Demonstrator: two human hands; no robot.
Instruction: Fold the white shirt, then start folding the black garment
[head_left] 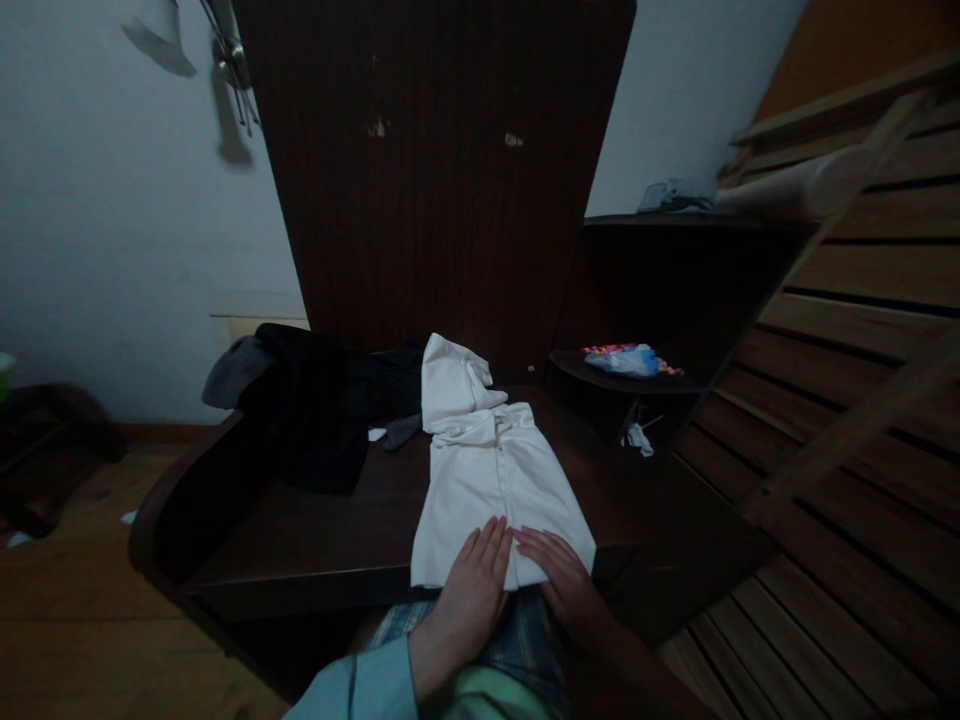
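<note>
A white hooded garment point(491, 480) lies folded lengthwise on the dark wooden bench point(315, 540), its hood toward the back and its hem at the front edge. My left hand point(478, 565) rests flat on the lower part of the cloth, fingers stretched out. Beside it, my right hand point(555, 562) also lies flat on the garment near the hem, with its fingertips close to those of the left. Neither hand grips the cloth.
Dark clothes point(315, 400) are heaped at the bench's left end. On the right, a corner shelf point(570, 372) bears a plastic bag point(622, 360) by slatted wooden panels point(847, 400). A tall dark panel point(442, 200) stands behind. A wall lamp point(229, 60) hangs upper left.
</note>
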